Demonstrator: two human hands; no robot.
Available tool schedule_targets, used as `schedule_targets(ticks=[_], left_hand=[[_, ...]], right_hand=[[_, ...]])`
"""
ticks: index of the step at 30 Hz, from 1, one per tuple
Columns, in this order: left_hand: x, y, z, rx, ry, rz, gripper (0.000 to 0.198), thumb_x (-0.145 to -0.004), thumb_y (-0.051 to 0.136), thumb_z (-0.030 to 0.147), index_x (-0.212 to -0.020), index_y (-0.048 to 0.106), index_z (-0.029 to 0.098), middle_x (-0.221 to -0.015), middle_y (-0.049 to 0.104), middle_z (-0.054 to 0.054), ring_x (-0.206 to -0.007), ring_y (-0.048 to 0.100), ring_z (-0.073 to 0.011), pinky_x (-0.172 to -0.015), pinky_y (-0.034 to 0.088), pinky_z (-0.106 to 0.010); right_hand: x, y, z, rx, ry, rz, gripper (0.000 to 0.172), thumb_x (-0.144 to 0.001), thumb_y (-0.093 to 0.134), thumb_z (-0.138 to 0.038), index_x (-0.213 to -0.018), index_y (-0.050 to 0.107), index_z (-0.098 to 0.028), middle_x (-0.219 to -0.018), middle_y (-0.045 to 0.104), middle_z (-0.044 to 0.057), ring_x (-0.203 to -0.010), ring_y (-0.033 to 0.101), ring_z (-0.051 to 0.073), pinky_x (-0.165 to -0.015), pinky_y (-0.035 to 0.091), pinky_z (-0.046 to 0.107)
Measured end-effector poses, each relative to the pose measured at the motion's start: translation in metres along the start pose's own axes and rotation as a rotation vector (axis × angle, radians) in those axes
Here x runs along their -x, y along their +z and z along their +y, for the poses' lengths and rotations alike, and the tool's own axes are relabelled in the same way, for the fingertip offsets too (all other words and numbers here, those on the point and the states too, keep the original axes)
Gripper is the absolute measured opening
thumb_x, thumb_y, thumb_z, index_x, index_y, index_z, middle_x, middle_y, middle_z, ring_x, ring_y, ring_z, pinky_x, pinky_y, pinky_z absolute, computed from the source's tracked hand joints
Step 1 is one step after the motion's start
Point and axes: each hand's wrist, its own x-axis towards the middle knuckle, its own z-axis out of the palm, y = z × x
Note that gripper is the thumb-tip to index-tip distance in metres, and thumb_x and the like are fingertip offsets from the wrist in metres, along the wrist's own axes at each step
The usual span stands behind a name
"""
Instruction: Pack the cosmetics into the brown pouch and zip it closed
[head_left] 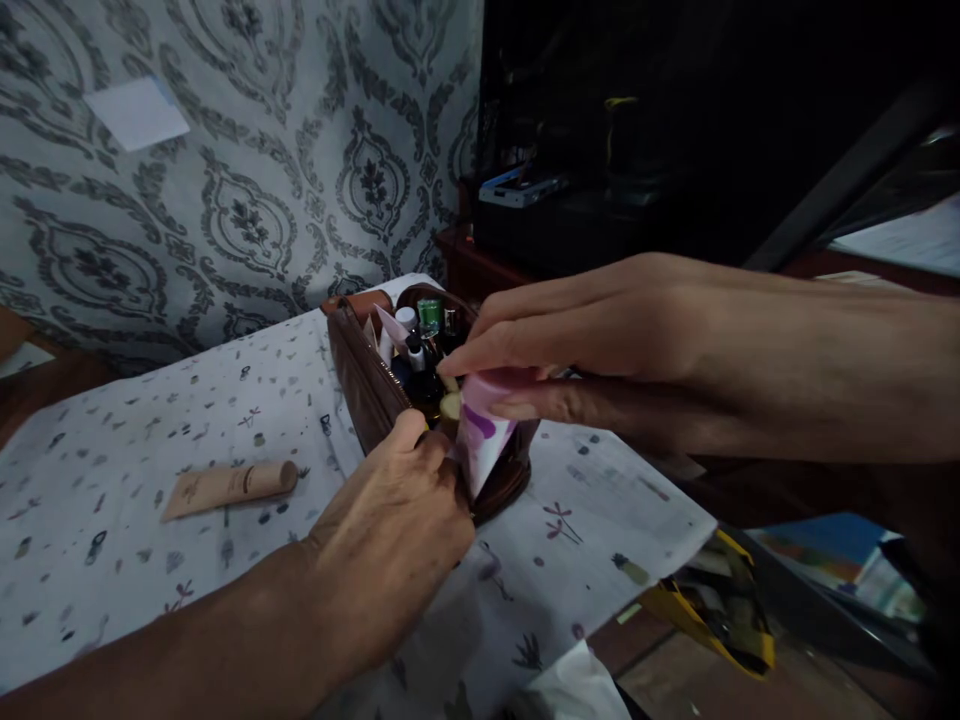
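A brown leather pouch [358, 372] stands open on a table covered with a white patterned cloth [225, 420]. Several small bottles and tubes [417, 345] stick up inside it. My left hand [397, 520] grips the pouch's near edge, fingers curled round the rim. My right hand [600, 340] reaches in from the right and holds a white and purple tube [480, 435] by its pink cap end, with the tube's lower end inside the pouch's near end.
A beige tube [229, 487] lies on the cloth to the left of the pouch. Patterned wallpaper rises behind the table. Dark shelving with a small device [521, 187] stands at the back right. Yellow packaging [712, 610] and papers lie low on the right.
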Motion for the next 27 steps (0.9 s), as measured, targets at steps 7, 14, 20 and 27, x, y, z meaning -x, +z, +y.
schedule_targets(ticks=[7, 14, 20, 27], left_hand=[[-0.001, 0.001, 0.000, 0.003, 0.015, 0.038, 0.025, -0.056, 0.074, 0.031, -0.078, 0.065, 0.022, -0.075, 0.062, -0.006, -0.080, 0.055, -0.0265, -0.072, 0.041, -0.042], [0.001, 0.000, -0.004, -0.022, 0.059, -0.008, 0.031, -0.058, 0.074, 0.033, -0.086, 0.065, 0.024, -0.073, 0.062, -0.004, -0.085, 0.056, -0.0283, -0.078, 0.042, -0.046], [0.003, -0.002, -0.007, -0.049, 0.086, -0.013, 0.029, -0.058, 0.075, 0.031, -0.082, 0.062, 0.023, -0.072, 0.060, -0.004, -0.086, 0.055, -0.0277, -0.075, 0.040, -0.043], [0.010, -0.003, -0.009, -0.090, 0.102, -0.014, 0.021, -0.061, 0.073, 0.029, -0.076, 0.061, 0.021, -0.077, 0.060, -0.006, -0.074, 0.048, -0.0215, -0.071, 0.034, -0.039]], right_hand=[[-0.013, 0.004, 0.009, -0.053, 0.018, -0.104, 0.025, -0.102, 0.051, -0.037, -0.087, 0.066, -0.023, -0.082, 0.063, -0.001, -0.075, 0.055, 0.011, -0.069, 0.044, 0.024], [-0.032, 0.003, 0.013, 0.019, -0.023, -0.198, 0.027, -0.102, 0.053, -0.032, -0.082, 0.063, -0.017, -0.078, 0.061, -0.001, -0.069, 0.053, 0.011, -0.063, 0.039, 0.025], [-0.033, 0.003, 0.014, 0.017, 0.039, -0.202, 0.017, -0.099, 0.059, -0.027, -0.089, 0.068, -0.016, -0.074, 0.060, -0.004, -0.064, 0.052, 0.008, -0.059, 0.036, 0.022], [-0.029, -0.002, 0.000, 0.049, 0.189, -0.217, 0.015, -0.097, 0.064, -0.026, -0.091, 0.072, -0.015, -0.071, 0.061, -0.006, -0.062, 0.050, 0.004, -0.054, 0.032, 0.019]])
